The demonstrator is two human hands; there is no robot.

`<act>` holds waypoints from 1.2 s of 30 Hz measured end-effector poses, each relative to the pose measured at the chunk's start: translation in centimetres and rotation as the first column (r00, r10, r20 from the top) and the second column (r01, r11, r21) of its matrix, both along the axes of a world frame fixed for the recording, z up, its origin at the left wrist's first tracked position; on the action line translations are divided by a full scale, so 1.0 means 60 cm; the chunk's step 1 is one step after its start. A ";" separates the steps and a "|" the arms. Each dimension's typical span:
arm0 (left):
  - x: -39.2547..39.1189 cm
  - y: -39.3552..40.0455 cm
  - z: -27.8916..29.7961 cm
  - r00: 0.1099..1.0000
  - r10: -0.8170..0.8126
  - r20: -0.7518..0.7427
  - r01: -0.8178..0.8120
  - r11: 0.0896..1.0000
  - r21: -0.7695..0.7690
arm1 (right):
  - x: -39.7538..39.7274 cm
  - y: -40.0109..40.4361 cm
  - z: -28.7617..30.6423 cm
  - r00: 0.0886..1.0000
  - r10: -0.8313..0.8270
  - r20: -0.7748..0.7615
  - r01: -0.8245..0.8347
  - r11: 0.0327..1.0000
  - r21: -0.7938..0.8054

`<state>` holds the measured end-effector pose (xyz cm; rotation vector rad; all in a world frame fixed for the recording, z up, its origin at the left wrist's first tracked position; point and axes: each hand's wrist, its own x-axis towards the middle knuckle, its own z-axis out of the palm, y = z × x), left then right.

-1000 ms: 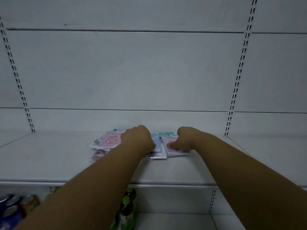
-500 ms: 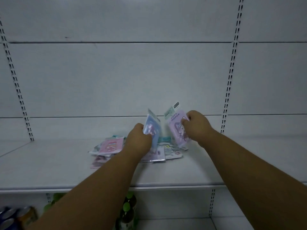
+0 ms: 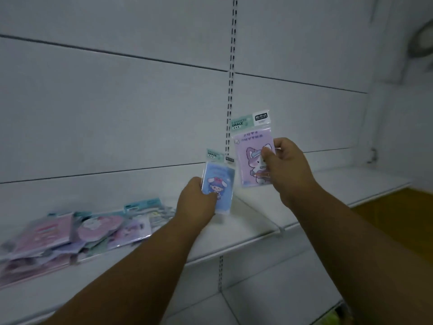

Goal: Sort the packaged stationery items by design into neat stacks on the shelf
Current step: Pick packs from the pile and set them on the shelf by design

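My left hand [image 3: 196,202] grips a blue packet [image 3: 220,181] with a cartoon girl, held upright above the white shelf [image 3: 248,221]. Higher and to the right, my right hand [image 3: 288,170] pinches a lilac packet [image 3: 250,146] printed with a cartoon cat, its teal header card up. The two packets are side by side and apart. A loose, overlapping pile of packets [image 3: 77,233] in pink, lilac and teal lies on the shelf at the left.
The white back panel has a slotted upright [image 3: 230,90] behind the held packets. A second shelf section [image 3: 351,181] continues to the right. An orange-brown surface [image 3: 396,212] shows beyond the shelf edge at the right. A lower shelf [image 3: 257,301] lies below.
Both hands have lifted their packets off the pile and carried them up and to the right. The view has swung right, so the pile now sits at the left.
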<state>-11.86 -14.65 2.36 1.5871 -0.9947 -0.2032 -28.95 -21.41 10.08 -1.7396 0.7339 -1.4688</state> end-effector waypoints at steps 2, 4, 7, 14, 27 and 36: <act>-0.050 -0.033 -0.001 0.998 -0.061 -0.016 0.061 0.998 -0.004 | -0.049 -0.022 0.001 0.999 -0.039 0.000 0.039 0.999 -0.008; -0.100 -0.073 0.000 0.994 -0.111 -0.019 0.111 0.994 0.005 | -0.099 -0.051 0.001 0.995 -0.102 -0.020 0.101 0.994 -0.033; -0.175 -0.145 0.007 0.986 -0.166 0.009 0.166 0.986 0.002 | -0.175 -0.112 -0.001 0.991 -0.133 -0.005 0.133 0.990 -0.049; -0.287 -0.309 0.014 0.991 -0.121 -0.061 0.122 0.993 0.001 | -0.278 -0.269 -0.006 0.990 -0.107 -0.090 0.110 0.994 0.024; -0.224 -0.488 -0.006 0.988 0.156 -0.007 -0.145 0.930 0.339 | -0.205 -0.502 -0.035 0.993 0.057 -0.103 -0.035 0.979 0.198; -0.225 -0.491 -0.019 0.931 0.304 0.203 -0.365 0.740 0.566 | -0.132 -0.611 -0.064 0.898 0.390 -0.202 -0.285 0.867 0.410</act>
